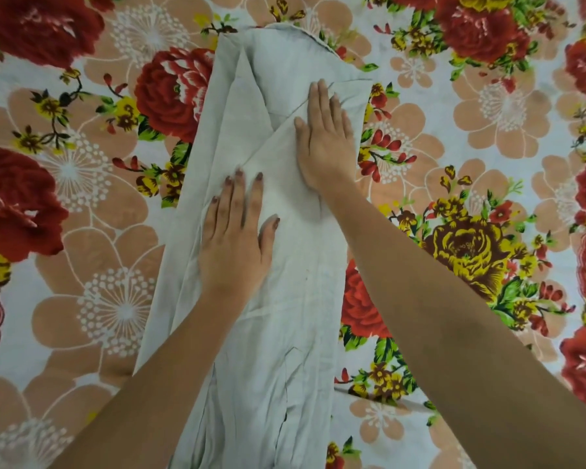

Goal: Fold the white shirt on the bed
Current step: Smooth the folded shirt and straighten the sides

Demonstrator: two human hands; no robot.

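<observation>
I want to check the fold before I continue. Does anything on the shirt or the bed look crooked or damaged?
Nothing looks damaged. The shirt is a little uneven: its near end is bunched in wrinkles and its left edge slants outward. Both the left hand and right hand lie flat on it.

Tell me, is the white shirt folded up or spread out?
Partly folded. The white shirt lies in a long narrow strip, sides turned over the middle, left hand and right hand flat on top.

Matt creased cloth shirt (pixel 251 333), printed cloth bedsheet (pixel 487 130)
</observation>
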